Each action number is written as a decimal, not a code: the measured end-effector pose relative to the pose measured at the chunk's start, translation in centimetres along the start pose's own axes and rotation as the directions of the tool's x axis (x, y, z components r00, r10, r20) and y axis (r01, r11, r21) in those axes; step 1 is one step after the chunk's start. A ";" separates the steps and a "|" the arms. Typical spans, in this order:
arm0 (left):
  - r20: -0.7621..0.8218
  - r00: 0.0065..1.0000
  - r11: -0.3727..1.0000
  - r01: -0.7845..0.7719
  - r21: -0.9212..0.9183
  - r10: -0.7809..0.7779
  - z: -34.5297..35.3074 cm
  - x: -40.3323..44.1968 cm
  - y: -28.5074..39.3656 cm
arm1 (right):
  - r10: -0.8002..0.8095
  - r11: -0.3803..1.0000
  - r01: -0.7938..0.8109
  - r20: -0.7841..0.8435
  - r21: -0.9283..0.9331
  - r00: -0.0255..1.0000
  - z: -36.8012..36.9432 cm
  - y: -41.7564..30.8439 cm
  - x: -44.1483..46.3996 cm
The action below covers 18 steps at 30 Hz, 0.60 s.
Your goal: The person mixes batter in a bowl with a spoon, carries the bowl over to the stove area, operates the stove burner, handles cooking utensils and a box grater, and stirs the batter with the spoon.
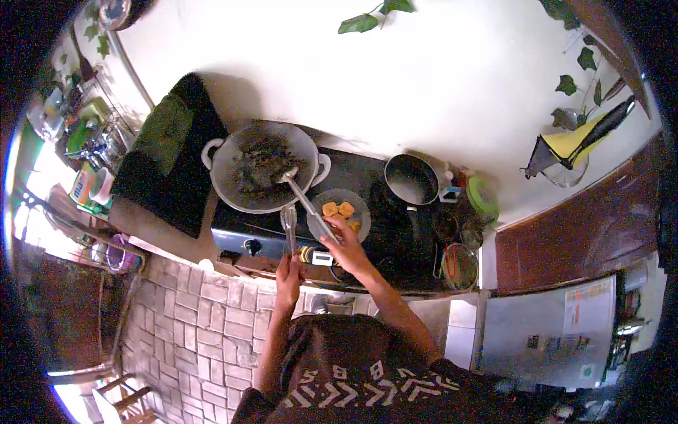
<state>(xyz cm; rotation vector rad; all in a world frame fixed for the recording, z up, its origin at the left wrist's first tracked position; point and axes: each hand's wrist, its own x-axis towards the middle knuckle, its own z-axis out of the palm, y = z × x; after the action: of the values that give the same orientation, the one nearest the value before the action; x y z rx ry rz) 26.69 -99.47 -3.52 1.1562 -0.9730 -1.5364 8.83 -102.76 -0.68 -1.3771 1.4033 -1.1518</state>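
A grey two-handled wok (227,185) sits on the stove (353,169) with dark contents (265,161) in it. My right hand (345,247) is wrapped around the handle of a long metal spatula (305,200), whose head is at the right side of the wok's contents. In my left hand (288,278) are metal tongs (289,222), pointing up just in front of the wok's rim. Beneath my right hand and the spatula, a plate (361,207) holds several golden-brown fried pieces (345,209). My fingers partly cover the plate.
A dark saucepan (412,181) stands on the right of the stove, its handle toward me. Jars and a green-lidded container (482,198) crowd the right end. To the left are a black panel (166,155) and a dish rack (106,127). A stove knob (252,246) faces me.
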 end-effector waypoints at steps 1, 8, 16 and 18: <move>-0.012 1.000 1.000 0.013 0.009 -0.013 0.0 -0.2 0.3 | 0.021 0.990 -0.027 0.040 0.141 0.999 0.7 -0.8 0.1; -0.053 0.998 1.000 0.030 0.008 -0.029 0.1 -0.7 0.7 | 0.193 0.921 -0.232 0.149 0.314 0.970 1.7 0.7 1.3; -0.052 0.999 1.000 0.004 0.002 -0.004 -0.5 -0.5 -0.4 | 0.191 0.899 -0.242 0.170 0.366 0.967 2.0 0.6 1.2; -0.044 0.999 1.000 -0.003 0.003 0.003 -0.6 -0.4 -0.9 | 0.209 0.892 -0.257 0.164 0.373 0.964 1.5 -0.2 0.6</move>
<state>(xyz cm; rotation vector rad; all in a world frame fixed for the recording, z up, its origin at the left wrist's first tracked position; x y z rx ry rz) 27.09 -98.88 -4.39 1.1849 -0.9478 -1.5015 10.31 -103.40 -0.76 -0.9484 1.1399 -1.0973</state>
